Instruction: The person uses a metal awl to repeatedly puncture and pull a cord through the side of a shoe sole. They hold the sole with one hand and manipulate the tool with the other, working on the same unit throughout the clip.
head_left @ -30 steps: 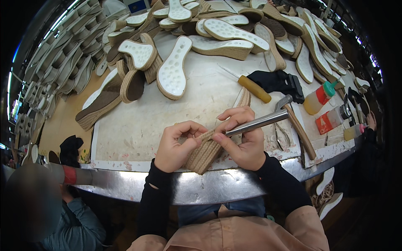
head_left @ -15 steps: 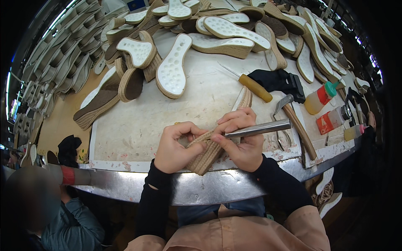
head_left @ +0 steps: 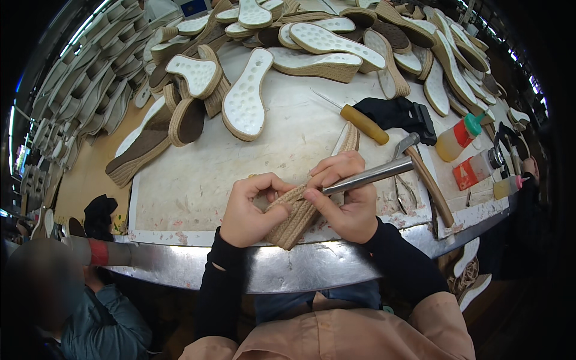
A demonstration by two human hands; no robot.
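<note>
Metal rod (head_left: 384,172) has tilted slightly. Left hand (head_left: 245,210) pinches wedge sole (head_left: 294,223) over table (head_left: 180,186)'s near edge; right hand (head_left: 345,207) grips rod, steadies sole. Visible side looks braided; I can't tell what's left.

R fingers (head_left: 337,171) hide mid pt of wedge sole (head_left: 291,228); co-worker's head (head_left: 45,288) blurred.

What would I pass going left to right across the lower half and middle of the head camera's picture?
Red-banded tube, left hand, right hand, wooden-handled hammer, green-capped bottle, pink-capped bottle.
</note>
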